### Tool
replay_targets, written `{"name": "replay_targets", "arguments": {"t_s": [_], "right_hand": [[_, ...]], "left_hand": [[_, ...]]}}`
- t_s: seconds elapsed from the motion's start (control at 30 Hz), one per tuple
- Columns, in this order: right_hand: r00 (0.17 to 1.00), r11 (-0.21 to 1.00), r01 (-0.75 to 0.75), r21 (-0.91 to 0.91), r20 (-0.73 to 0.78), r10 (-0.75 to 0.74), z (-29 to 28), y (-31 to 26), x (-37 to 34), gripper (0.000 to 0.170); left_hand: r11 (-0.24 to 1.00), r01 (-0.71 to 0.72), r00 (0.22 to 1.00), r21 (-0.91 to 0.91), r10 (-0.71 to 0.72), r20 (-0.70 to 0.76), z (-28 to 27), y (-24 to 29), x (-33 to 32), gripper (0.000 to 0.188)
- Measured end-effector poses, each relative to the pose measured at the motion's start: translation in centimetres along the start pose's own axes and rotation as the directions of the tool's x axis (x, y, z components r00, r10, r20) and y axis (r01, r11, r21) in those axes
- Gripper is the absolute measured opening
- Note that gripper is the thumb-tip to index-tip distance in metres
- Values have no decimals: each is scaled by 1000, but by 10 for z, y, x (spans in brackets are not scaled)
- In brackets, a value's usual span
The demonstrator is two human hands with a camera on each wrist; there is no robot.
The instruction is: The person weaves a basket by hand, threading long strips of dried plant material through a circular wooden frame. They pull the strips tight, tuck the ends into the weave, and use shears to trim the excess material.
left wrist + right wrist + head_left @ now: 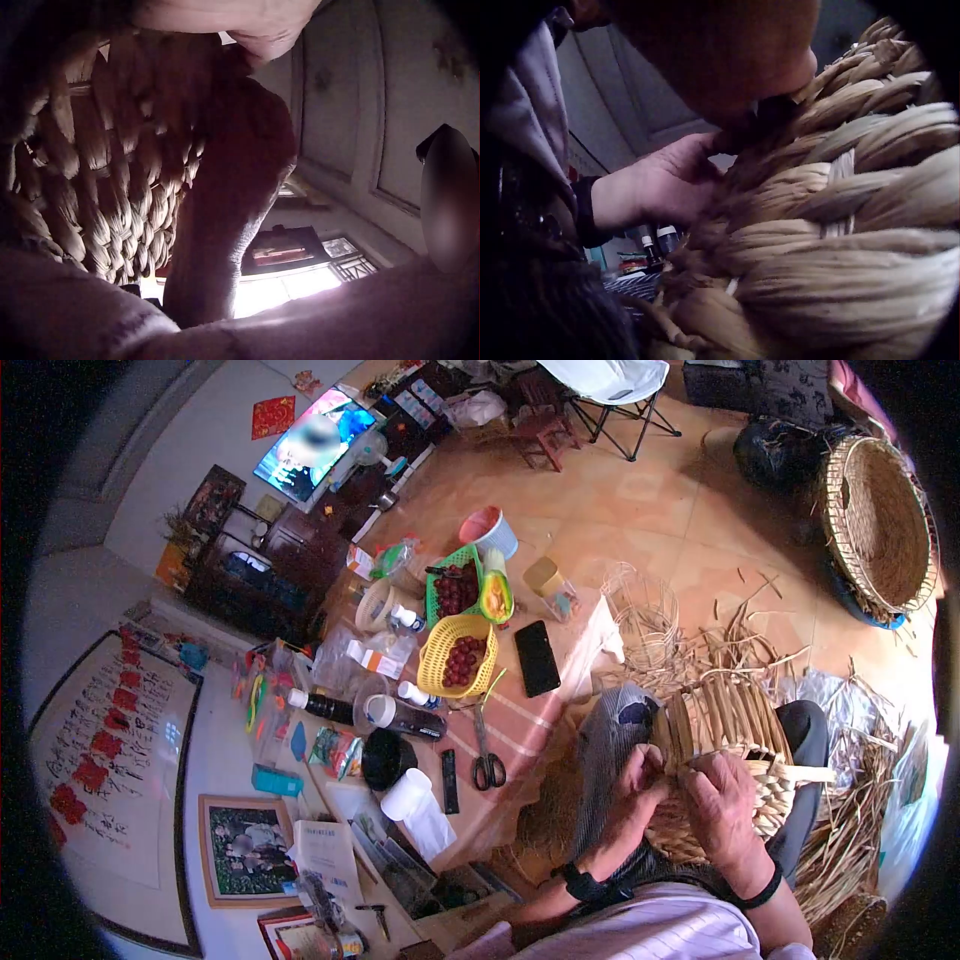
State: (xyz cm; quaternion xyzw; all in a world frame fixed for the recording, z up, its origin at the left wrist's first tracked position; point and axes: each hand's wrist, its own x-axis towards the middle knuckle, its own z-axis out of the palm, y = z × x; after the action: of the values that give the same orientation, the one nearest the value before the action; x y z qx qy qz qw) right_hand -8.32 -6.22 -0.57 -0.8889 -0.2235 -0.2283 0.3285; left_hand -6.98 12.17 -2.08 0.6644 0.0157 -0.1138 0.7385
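Tan woven straw basket [715, 712] is in the lap, between the knees, stake ends pointing forward. Left hand [645, 775] has fingers bent at its left edge, holding the weave; right hand [722, 800] is just beside, fingers curled and gripping the same edge. Exact fingertip contact: can't tell, knuckles and shadow hide it. Hands nearly touch, so little gap between them.

Flat pale straw strip [808, 773] sticks out right, past the dark-trousered right knee [806, 725]. Grey striped left knee [618, 735] bounds the other side, close to the basket wall.

Left of that: edge of the pink-and-white striped tablecloth [525, 722], apart from the left forearm. Near that edge: black-handled metal scissors [487, 765], black rectangular phone [538, 658]; yellow plastic basket [428, 660] with dark red fruit sits further in.

Right side is tight: brown loose straw heap [845, 850] and crumpled clear plastic bag [838, 705] lie near the right knee. More straw ahead. Widest stretch is orange tiled floor [640, 510] ahead, between table and large round woven basket [885, 525].
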Motion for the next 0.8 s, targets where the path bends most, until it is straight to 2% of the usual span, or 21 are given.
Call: {"name": "replay_targets", "arguments": {"t_s": [0.07,0.17,0.27,0.37,0.47,0.67,0.8], "right_hand": [[1000,1000,21,3,-12,-21,2,2,-3,32],[999,999,29,30,44,-30,0,3,-4,36],[998,999,40,-14,41,-40,0,1,-7,38],[996,999,28,-23,81,-26,-2,1,-9,37],[993,997,22,-73,119,-13,-3,-2,-9,35],[970,990,-11,-141,237,45,-9,-9,-6,32],[970,985,-12,-170,238,53,-16,-13,2,29]], "left_hand": [[1000,1,1000,19,0,-30,4,4,0,25],[1000,-1,999,3,1,47,0,6,2,23],[999,39,998,6,-39,57,1,20,0,23],[999,-3,993,37,-1,114,-12,-3,7,29],[999,20,989,-40,-14,146,-13,-4,10,31],[1000,26,984,-4,-25,178,-16,-2,16,33],[993,-1,979,122,-23,201,-23,-4,21,39]]}}
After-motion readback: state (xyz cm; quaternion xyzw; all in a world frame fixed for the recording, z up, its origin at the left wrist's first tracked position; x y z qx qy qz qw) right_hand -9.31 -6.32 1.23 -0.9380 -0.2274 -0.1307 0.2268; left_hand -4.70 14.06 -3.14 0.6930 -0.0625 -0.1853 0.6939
